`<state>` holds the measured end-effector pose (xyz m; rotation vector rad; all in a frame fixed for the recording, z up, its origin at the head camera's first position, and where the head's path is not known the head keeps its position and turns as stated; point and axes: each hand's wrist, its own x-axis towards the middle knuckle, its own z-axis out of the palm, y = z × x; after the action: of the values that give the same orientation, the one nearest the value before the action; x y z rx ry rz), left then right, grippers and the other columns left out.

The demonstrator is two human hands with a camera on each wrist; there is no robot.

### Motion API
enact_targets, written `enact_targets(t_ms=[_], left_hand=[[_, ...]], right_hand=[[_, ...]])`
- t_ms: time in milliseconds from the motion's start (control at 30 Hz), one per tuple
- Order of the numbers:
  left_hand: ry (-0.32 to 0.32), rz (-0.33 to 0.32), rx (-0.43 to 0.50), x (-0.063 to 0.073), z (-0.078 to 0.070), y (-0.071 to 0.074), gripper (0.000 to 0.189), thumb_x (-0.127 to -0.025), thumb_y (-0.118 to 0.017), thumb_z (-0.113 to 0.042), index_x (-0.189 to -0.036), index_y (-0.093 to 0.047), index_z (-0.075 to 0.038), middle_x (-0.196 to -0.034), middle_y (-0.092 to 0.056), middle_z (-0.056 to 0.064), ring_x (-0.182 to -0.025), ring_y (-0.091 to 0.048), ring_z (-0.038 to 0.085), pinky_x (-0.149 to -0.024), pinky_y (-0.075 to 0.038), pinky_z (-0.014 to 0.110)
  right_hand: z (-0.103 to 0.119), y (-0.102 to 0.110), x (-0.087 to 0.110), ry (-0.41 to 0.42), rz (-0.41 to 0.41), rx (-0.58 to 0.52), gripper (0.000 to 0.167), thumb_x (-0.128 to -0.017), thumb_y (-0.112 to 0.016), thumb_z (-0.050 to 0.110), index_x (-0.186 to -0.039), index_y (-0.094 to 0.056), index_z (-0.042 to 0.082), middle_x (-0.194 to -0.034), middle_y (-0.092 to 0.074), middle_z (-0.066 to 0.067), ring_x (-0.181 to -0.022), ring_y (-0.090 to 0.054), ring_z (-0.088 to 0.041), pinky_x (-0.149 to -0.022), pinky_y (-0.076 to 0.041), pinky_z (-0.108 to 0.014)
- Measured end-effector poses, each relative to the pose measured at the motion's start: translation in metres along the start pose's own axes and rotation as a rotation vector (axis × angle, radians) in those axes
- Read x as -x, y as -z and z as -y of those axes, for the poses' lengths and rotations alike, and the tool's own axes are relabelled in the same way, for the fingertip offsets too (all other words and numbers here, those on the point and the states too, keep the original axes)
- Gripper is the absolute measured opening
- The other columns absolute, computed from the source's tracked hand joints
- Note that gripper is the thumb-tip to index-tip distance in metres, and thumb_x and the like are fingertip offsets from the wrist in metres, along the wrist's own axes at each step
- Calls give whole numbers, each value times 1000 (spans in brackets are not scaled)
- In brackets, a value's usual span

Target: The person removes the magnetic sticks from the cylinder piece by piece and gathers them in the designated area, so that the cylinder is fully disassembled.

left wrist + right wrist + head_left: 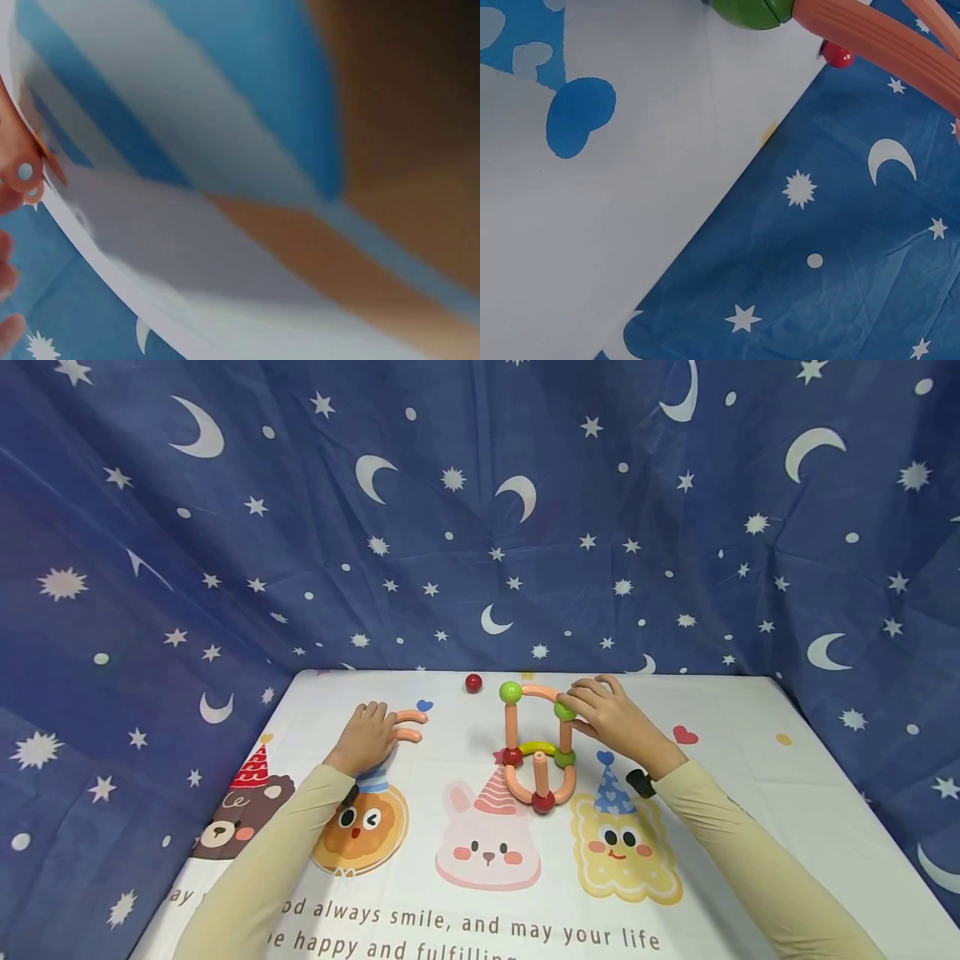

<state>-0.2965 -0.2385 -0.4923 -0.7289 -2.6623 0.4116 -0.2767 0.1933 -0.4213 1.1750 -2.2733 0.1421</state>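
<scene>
A frame of balls and sticks stands on the table, with peach sticks, a yellow curved stick, green balls and red balls. At its upper right corner, my right hand pinches a green ball. In the right wrist view, a lower green ball joins a peach stick; the right fingers are out of that view. To the left, my left hand holds two curved peach sticks, whose ends stick out on its right. Their holed ends show beside fingertips in the left wrist view.
A loose red ball lies near the table's back edge, left of the frame. The white tablecloth bears cartoon prints and lettering. A blue curtain with moons and stars hangs behind the table and along its sides.
</scene>
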Motion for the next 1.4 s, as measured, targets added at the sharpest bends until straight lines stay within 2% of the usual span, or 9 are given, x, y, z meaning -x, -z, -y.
enact_targets(t_ms=[133, 267, 533, 900, 1067, 1133, 1233, 1333, 1400], left_hand=[[-2, 23, 41, -2, 2, 1, 39, -85, -65, -36, -108, -62, -4, -87, -60, 13, -85, -56, 28, -80, -47, 43], [-8, 12, 57, -4, 1, 1, 38, -87, -64, -36, -111, -62, -6, -83, -61, 13, -81, -58, 28, -75, -48, 42], [2, 14, 112, -7, 3, -1, 36, -91, -58, -37, -103, -64, -5, -79, -60, 13, -77, -57, 28, -73, -48, 43], [-9, 23, 109, -6, 4, 1, 39, -88, -62, -37, -110, -63, -5, -77, -60, 12, -75, -58, 28, -72, -49, 42], [16, 43, 100, -9, 3, 3, 35, -90, -59, -37, -108, -63, -7, -84, -60, 13, -82, -57, 28, -77, -47, 44], [21, 13, 78, -15, 0, 6, 32, -90, -59, -36, -104, -62, -7, -87, -59, 13, -85, -57, 28, -78, -47, 43], [17, -90, 59, -28, -10, 18, 27, -89, -61, -32, -99, -59, -6, -87, -58, 12, -84, -56, 29, -77, -47, 42], [-7, -216, 73, -44, -30, 40, 25, -86, -64, -27, -97, -56, -6, -85, -55, 11, -81, -55, 28, -76, -45, 41], [-30, -279, 107, -55, -46, 59, 23, -85, -64, -25, -96, -56, -6, -84, -53, 9, -79, -53, 27, -77, -44, 39]], right_hand=[[0, -1, 1, -2, 3, -1, 48, -75, -77, 15, -119, -60, 11, -105, -64, -8, -106, -56, -26, -94, -41, -50], [-1, -2, 1, 2, 0, -6, 47, -75, -77, 15, -119, -60, 12, -105, -64, -7, -106, -56, -26, -94, -41, -50], [1, -1, -1, 4, 0, -9, 46, -74, -77, 15, -117, -60, 12, -104, -64, -7, -105, -57, -26, -95, -41, -51], [1, 0, -1, -2, 1, -8, 46, -74, -77, 15, -117, -61, 12, -104, -65, -6, -105, -57, -26, -93, -42, -51], [1, -2, -1, 2, -3, 0, 47, -74, -78, 16, -117, -60, 13, -104, -65, -6, -105, -58, -25, -93, -42, -51], [0, -2, 0, 7, -7, 4, 47, -73, -78, 17, -117, -60, 12, -104, -65, -6, -105, -58, -25, -93, -42, -51], [0, -3, 0, 13, -15, 3, 47, -73, -78, 17, -116, -61, 11, -104, -64, -7, -104, -57, -26, -93, -42, -51], [0, -3, 0, 20, -26, -6, 48, -72, -79, 17, -116, -61, 10, -104, -64, -8, -104, -57, -26, -93, -41, -51], [0, -3, 0, 25, -33, -10, 49, -71, -80, 17, -115, -61, 9, -104, -64, -9, -103, -57, -27, -93, -41, -51]])
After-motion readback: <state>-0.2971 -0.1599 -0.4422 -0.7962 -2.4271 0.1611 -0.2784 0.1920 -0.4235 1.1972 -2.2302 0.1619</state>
